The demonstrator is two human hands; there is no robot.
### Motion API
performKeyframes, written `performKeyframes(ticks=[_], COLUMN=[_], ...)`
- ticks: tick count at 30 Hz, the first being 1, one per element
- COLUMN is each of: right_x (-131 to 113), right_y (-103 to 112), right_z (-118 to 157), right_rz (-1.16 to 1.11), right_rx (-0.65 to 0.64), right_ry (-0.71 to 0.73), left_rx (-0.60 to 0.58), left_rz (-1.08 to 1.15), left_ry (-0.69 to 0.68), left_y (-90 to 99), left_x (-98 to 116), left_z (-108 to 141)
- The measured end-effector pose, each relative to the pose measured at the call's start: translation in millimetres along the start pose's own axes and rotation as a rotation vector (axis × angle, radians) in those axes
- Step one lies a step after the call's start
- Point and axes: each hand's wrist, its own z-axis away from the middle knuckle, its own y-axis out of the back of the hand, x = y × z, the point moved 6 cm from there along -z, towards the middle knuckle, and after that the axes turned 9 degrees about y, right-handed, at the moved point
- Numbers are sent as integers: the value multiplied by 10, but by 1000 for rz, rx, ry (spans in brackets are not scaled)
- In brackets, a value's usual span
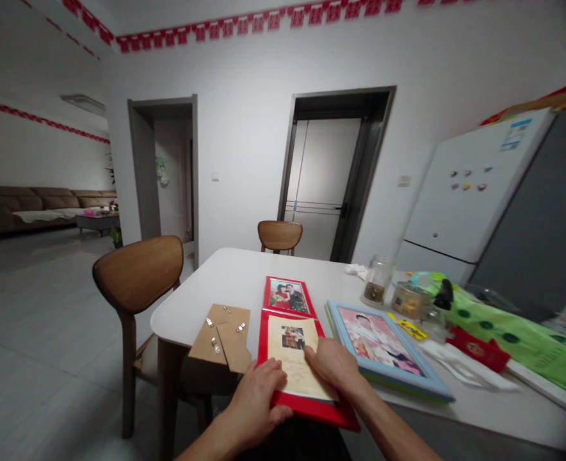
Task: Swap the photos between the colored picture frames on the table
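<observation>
A hinged red photo frame [262, 349] lies unfolded before me, its near end out over the table's front edge. Its far half holds a couple's photo [287, 296]. Over the near half is a cream printed card [299, 378] with a small picture. My left hand [258, 400] is closed on the frame's near left side, fingers against the card's edge and thumb lower down. With its thumb on the card, my right hand [333, 365] grips the right edge; its other fingers are partly hidden. Brown backing boards [221, 336] with metal clips lie left of the frame.
A light-blue framed portrait [388, 346] lies to the right on the white table [237, 266]. Beyond it are a glass jar [378, 282], a food container [410, 299], a red packet [479, 349] and a green bag [518, 339]. A wooden chair [141, 275] stands at left.
</observation>
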Motion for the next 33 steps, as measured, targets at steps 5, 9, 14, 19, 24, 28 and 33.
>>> performKeyframes(ticks=[5, 9, 14, 19, 24, 28, 33], right_x=[-59, -87, -95, -100, -85, -447, -1349], right_y=[-4, 7, 23, 4, -15, 73, 48], right_z=[35, 61, 72, 51, 17, 90, 279], right_rz=[71, 108, 109, 123, 146, 6, -189], right_rx=[31, 41, 47, 57, 10, 86, 98], right_ry=[8, 20, 21, 69, 75, 212, 540], left_rx=[-26, -23, -27, -9, 88, 262, 365], left_rz=[-49, -72, -98, -74, 2, -51, -200], left_ry=[-67, -82, -87, -97, -145, -21, 268], left_y=[22, 4, 5, 15, 185, 505, 668], left_x=[101, 97, 95, 125, -47, -569, -1274], left_z=[31, 41, 25, 28, 113, 152, 139])
